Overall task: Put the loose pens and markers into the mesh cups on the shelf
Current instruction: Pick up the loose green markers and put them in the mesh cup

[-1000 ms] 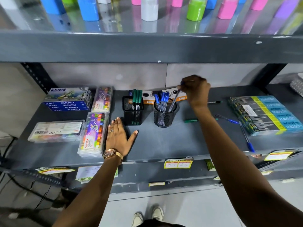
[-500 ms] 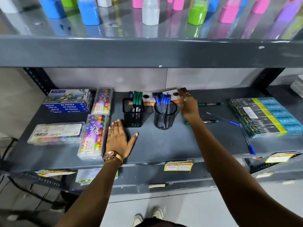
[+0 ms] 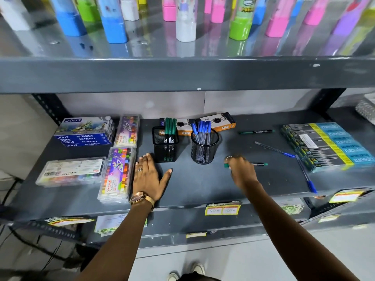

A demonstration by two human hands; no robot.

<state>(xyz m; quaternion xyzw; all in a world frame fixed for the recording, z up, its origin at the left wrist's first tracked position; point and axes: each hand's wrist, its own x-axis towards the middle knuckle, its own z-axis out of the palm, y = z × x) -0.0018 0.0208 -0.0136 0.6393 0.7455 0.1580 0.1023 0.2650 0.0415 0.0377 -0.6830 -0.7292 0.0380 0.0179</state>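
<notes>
A square mesh cup (image 3: 165,147) holds green markers; to its right, a round mesh cup (image 3: 205,151) holds several blue pens. My right hand (image 3: 241,172) is right of the round cup, its fingers closed over a green marker (image 3: 260,164) that lies on the shelf with both ends sticking out. My left hand (image 3: 150,175) rests flat and open on the shelf in front of the square cup. Another green marker (image 3: 255,131) lies loose at the back. One blue pen (image 3: 274,149) lies right of my hand, and a second blue pen (image 3: 306,175) lies near the front edge.
Oil pastel boxes (image 3: 85,130) and crayon cases (image 3: 117,173) fill the shelf's left side. A flat pack of pens (image 3: 328,145) lies at the right, and an orange box (image 3: 219,122) sits behind the cups. The upper shelf edge (image 3: 182,74) hangs overhead with coloured bottles.
My right hand left the round cup, where it held a pen a second ago, and came down to the right onto the green marker. The left hand stayed put.
</notes>
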